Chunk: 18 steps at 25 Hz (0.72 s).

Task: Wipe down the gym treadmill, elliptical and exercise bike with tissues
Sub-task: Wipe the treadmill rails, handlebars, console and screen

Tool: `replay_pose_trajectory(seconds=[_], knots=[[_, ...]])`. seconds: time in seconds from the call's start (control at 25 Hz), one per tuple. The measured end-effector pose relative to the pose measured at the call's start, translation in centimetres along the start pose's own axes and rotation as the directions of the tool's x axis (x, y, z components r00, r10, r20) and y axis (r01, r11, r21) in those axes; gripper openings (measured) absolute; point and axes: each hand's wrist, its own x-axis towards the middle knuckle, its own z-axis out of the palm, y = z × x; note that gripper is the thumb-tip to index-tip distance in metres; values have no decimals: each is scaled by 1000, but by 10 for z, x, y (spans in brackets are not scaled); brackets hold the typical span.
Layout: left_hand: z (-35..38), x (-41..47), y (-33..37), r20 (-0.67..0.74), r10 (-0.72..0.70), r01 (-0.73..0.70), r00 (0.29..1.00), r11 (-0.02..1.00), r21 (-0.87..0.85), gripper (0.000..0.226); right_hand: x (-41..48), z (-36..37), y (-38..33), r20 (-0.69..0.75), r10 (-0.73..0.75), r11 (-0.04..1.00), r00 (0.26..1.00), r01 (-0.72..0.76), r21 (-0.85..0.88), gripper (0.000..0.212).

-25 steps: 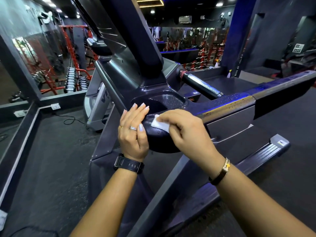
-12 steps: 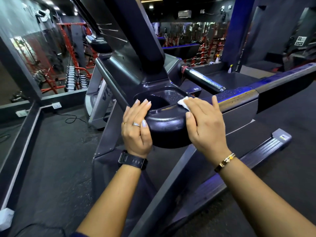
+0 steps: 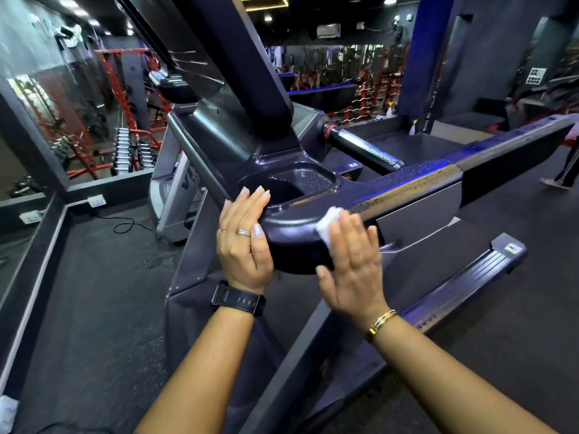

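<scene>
Facing the dark treadmill (image 3: pixel 416 191), at the rounded corner of its console arm beside the cup tray (image 3: pixel 300 183). Bracing left hand (image 3: pixel 242 245) flat on that corner's left side, fingers straight and together. Pressing right hand (image 3: pixel 354 267), fingers straight and slightly spread, over white tissue (image 3: pixel 326 223) on the corner's front.

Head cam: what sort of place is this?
A gym, almost certainly. The right hand presses a tissue on a treadmill; a dumbbell rack stands at left, and red racks rise behind it.
</scene>
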Motion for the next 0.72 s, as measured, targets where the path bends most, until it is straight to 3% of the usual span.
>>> replay_pose_trajectory(seconds=[0.12, 0.2, 0.36, 0.56, 0.64, 0.72], knots=[[1, 1, 2, -9, -12, 12, 1000, 1000, -4, 45, 23, -8, 16, -15, 279, 954, 960, -275, 117, 63], [1, 1, 4, -13, -17, 17, 1000, 1000, -2, 45, 42, -13, 5, 4, 295, 942, 955, -292, 167, 63], [3, 1, 1, -21, -18, 17, 1000, 999, -47, 57, 50, -14, -46, 16, -26, 981, 1000, 23, 190, 54], [3, 1, 5, -25, -25, 24, 999, 999, -34, 77, 10, 10, -36, 1, -312, 940, 950, 309, -144, 58], [-1, 2, 10, 17, -39, 40, 999, 998, -46, 76, -17, 21, -13, -7, -353, 914, 936, 343, -216, 63], [-4, 2, 11, 28, -45, 46, 999, 998, -51, 74, -39, 27, 2, -37, -260, 949, 965, 249, -193, 66]])
